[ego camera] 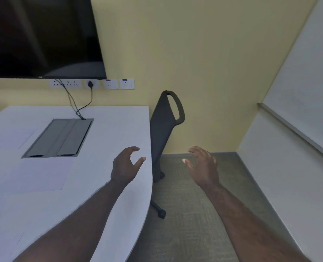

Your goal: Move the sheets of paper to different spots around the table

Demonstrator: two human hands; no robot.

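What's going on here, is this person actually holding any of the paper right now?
No. Both hands are open and empty. The left hand hovers over the right edge of the white table, and the right hand hangs past the edge, above the carpet. A sheet of paper lies flat on the table near the grey cable hatch, with another sheet faintly visible to the hatch's left. A dark chair stands beside the table.

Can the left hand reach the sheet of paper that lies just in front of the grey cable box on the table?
Probably yes. The left hand is open and empty above the table, to the right of the sheet of paper. Nothing lies between them, and the cable box sits behind the sheet.
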